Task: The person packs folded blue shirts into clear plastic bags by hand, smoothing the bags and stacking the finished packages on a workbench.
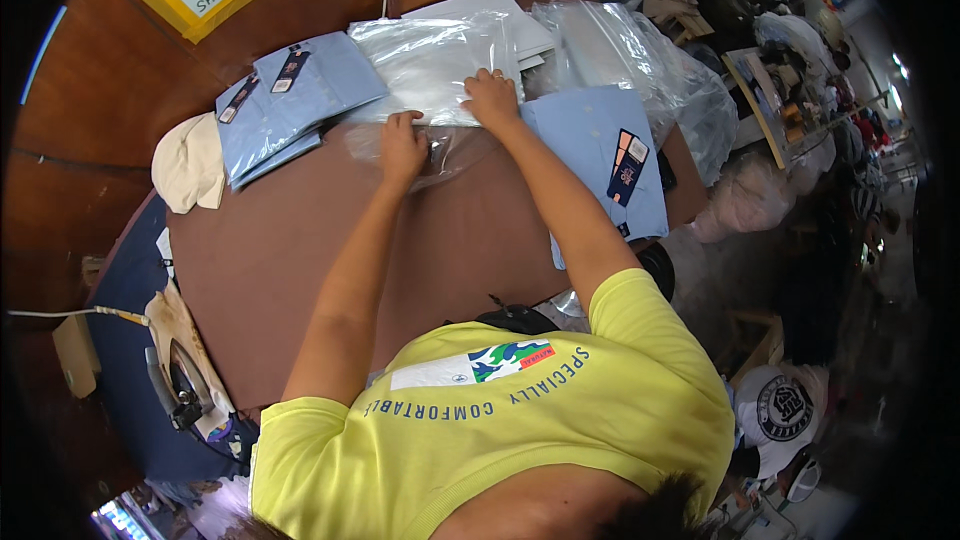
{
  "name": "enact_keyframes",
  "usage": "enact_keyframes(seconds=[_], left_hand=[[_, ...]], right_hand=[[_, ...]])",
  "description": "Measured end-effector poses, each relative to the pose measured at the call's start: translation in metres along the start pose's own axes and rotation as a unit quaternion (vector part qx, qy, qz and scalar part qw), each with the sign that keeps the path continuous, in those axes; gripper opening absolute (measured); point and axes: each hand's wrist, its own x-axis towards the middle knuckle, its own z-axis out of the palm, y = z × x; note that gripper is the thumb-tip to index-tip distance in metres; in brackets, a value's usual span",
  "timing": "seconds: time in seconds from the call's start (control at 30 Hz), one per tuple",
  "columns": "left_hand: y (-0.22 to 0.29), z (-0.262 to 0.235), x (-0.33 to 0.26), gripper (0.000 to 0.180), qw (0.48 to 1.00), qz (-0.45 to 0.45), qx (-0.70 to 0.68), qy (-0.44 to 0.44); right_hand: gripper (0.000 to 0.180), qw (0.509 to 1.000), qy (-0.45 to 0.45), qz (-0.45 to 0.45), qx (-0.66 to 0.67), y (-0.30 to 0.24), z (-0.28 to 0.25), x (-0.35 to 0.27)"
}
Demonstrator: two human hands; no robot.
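Clear plastic garment bag [432, 65], upper centre: light, limp, slippery; grip near edge. Left hand [402, 145], right hand [491, 98] pressed flat on it, apart.

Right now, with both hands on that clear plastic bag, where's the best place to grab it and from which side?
Probably by its near edge, coming from the person's side of the brown table. The clear plastic bag lies flat, its loose, crumpled end toward the person; the left hand and right hand already rest there. Folded blue shirts crowd its left, another blue shirt its right.
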Motion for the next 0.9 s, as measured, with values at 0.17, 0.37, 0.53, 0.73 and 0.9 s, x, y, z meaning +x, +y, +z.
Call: enact_keyframes(seconds=[0.17, 0.37, 0.53, 0.73, 0.9], left_hand=[[-0.012, 0.002, -0.011, 0.033, 1.000, -0.026, -0.001, -0.006], [-0.002, 0.004, -0.011, 0.034, 0.995, -0.069, 0.054, -0.041], [-0.002, 0.001, -0.010, 0.040, 0.998, -0.036, 0.042, -0.013], [0.038, -0.001, 0.021, 0.051, 0.998, 0.050, 0.025, 0.031], [0.060, 0.011, 0.038, 0.055, 0.998, 0.044, -0.025, 0.049]], right_hand=[[0.023, 0.993, -0.078, 0.056, 0.065, 0.009, 0.015, 0.016], [0.022, 0.991, -0.070, 0.084, 0.078, 0.013, 0.035, 0.012], [0.019, 0.948, -0.091, 0.155, 0.264, 0.030, 0.017, 0.037], [0.019, 0.899, -0.016, 0.101, 0.426, 0.032, -0.056, 0.051], [0.012, 0.639, 0.083, 0.153, 0.749, 0.033, -0.120, 0.001]])
